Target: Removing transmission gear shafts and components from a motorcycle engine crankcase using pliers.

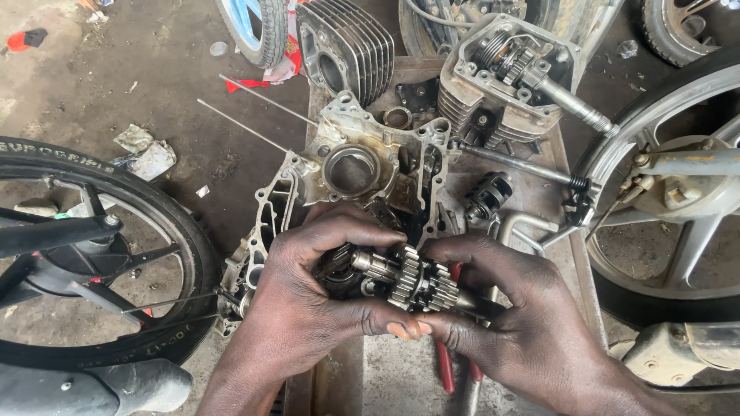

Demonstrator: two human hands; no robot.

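Left hand (308,296): fingers curled from above and below around the left end of a greasy steel gear shaft cluster with several toothed wheels (408,279); grip closed on it.
Right hand (501,308): fingertips pinch the right end of the same gear shaft cluster; grip closed on it.
Gear cluster position: held level between both hands, just above the front of a dirty aluminium engine crankcase half (362,173).
Bench (555,223): worn, oil-stained metal top carrying the crankcase half.
Behind: 1 finned grey cylinder head (501,85) and 1 finned cylinder barrel (347,46).
Under right hand: red-handled pliers (445,370).
Sides: black motorcycle tyre (100,254) at left, silver alloy wheel (678,200) at right.
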